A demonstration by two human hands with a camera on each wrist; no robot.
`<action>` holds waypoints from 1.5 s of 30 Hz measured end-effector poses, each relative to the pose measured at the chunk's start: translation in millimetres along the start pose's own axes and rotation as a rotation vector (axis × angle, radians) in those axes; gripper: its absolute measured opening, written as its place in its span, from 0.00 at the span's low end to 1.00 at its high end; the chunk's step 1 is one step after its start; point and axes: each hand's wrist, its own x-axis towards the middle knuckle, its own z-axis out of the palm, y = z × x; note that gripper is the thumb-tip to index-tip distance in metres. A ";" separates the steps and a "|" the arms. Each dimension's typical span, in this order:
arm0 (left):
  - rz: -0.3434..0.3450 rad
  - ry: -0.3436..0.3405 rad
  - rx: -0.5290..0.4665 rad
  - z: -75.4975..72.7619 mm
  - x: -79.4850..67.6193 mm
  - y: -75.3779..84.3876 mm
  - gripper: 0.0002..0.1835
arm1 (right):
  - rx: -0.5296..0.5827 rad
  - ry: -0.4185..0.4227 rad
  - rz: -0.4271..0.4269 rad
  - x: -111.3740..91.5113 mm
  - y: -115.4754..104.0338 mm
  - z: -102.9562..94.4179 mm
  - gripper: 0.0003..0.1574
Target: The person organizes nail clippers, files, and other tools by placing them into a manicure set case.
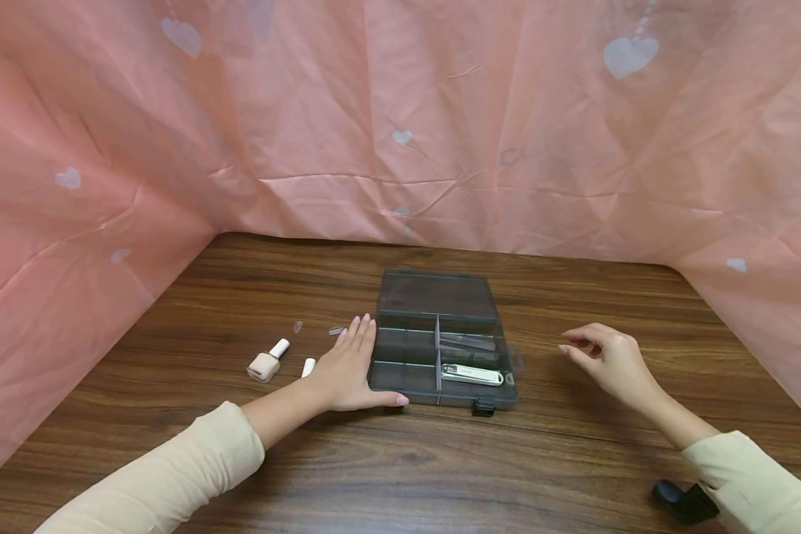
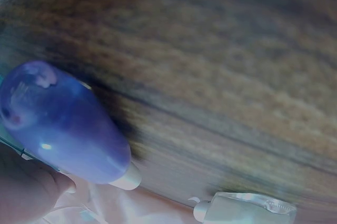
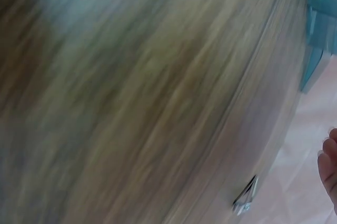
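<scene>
My left hand lies with its fingers straight along the left side of a dark see-through compartment box, its thumb at the front edge. The box's lid is tipped back. In its right compartments are a nail clipper and some thin greyish strips. Right of the box, my right hand hovers with loosely bent fingers and nothing visible between them. Beside my left hand is a purple bottle with a white cap; in the head view my arm hides most of it.
A pale nail polish bottle lies on the left. Small clear nail tips lie behind it. A small metal piece is on the wooden table in the right wrist view. A black object is by the right sleeve.
</scene>
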 end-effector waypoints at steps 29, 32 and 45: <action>-0.001 -0.001 -0.010 -0.1 -0.4 -0.5 0.68 | -0.033 -0.031 0.248 -13.4 45.2 -23.9 0.21; -0.002 -0.003 -0.005 0.2 -0.1 -0.9 0.68 | -0.035 -0.060 0.276 -13.9 47.9 -25.0 0.23; 0.002 -0.008 -0.002 -0.7 -0.1 -0.8 0.67 | -0.077 -0.207 0.358 -15.6 62.2 -24.8 0.28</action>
